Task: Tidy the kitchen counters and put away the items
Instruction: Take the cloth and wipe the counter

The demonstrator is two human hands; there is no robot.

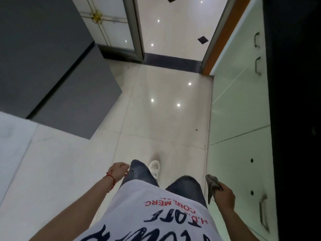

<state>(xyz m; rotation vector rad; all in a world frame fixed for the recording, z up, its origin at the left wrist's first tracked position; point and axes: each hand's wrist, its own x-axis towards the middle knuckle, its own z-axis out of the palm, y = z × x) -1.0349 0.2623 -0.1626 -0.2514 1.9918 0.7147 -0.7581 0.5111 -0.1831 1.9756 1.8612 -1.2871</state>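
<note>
Glossy pale floor tiles (165, 105) run ahead toward a doorway, with green cabinet doors (239, 105) along one side and a grey appliance (52, 66) across the aisle from those doors. The right hand (224, 197) has its grip closed around a crumpled grey cloth (212, 185), held low just beside the cabinet doors. The left hand (119, 172) hangs loose, holding nothing. Likely risk: the dangling cloth catches a cabinet handle (264, 216), or a shoe (154, 168) slips on the shiny tile.

Lighting: bright, even, from overhead
Ceiling spots glare on glossy floor (161, 110); soft focus throughout, wide-angle bending at edges, right edge dark
</note>
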